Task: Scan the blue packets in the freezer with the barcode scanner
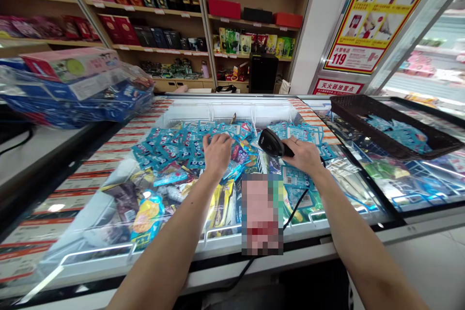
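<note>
My right hand point(304, 156) is wrapped round the handle of a black barcode scanner point(271, 143), whose head points left above the freezer's glass top. From the scanner a black cord point(296, 207) runs down over the freezer's front edge. My left hand point(218, 152) lies at the right side of a spread of blue packets point(176, 145), its fingers bent toward them. Whether it grips one of the packets is hidden. More blue packets point(303, 131) lie beyond and beneath my right hand. Under the glass, ice cream packs point(148, 218) in several colours fill wire baskets.
A dark brown basket point(436, 147) with blue packets stands on the freezer at the right. To the left sits a plastic-wrapped stack of boxes point(76, 82). Price labels point(69, 193) line the freezer's left side. Behind are wooden shelves point(156, 48) with bottles and boxes.
</note>
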A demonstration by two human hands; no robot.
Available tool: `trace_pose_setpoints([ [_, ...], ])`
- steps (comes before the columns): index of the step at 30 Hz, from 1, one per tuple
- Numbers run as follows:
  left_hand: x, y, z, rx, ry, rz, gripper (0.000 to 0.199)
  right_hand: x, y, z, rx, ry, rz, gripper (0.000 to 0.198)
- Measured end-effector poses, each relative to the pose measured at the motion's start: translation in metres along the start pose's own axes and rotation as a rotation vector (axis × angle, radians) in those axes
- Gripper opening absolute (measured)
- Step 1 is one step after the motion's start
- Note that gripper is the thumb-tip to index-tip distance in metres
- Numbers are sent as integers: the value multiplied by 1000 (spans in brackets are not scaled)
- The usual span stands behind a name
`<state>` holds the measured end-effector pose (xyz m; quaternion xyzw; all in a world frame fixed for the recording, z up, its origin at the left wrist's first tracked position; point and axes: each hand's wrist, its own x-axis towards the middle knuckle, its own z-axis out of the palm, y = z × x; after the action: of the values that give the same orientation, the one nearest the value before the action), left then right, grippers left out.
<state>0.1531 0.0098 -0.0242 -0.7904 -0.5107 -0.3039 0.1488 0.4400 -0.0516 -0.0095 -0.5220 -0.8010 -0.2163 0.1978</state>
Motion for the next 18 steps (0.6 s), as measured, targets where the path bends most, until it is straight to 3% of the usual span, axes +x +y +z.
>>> trace_pose_setpoints([
  [3, -1, 1, 1, 2, -40, 58, 25, 0, 0, 1, -7, 0, 18, 36],
  [18, -2, -7, 9, 48, -42, -19, 33, 0, 6, 5, -56, 28, 136, 41],
])
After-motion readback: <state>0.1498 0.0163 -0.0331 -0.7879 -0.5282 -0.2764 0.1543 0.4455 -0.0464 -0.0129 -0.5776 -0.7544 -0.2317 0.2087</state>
